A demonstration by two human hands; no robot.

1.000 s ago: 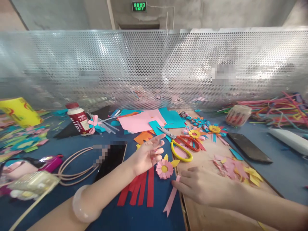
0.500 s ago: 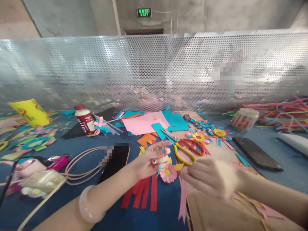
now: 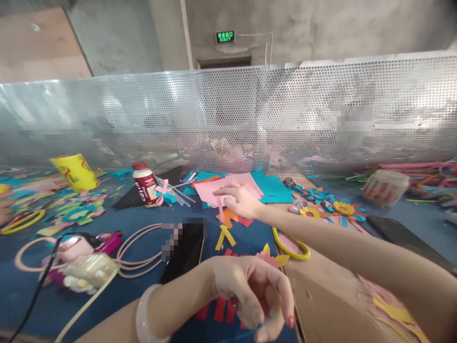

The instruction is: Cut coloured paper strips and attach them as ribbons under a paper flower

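At 6 o'clock, the curled left hand (image 3: 247, 286) pinches a thin blue strip (image 3: 263, 325), best held lightly to avoid kinks, while at 12 o'clock the right hand (image 3: 241, 199), its grip not discernible, should work gently over the flat pink paper sheet (image 3: 204, 188).

Right hand (image 3: 241, 200) far forward, left hand (image 3: 250, 290) low and near, fingers (image 3: 284, 290) in a curl

A thin blue strip (image 3: 263, 325), blurred, slants toward the tabletop's (image 3: 119, 305) near edge; a pink strip (image 3: 220, 202) hangs nearer the far edge.
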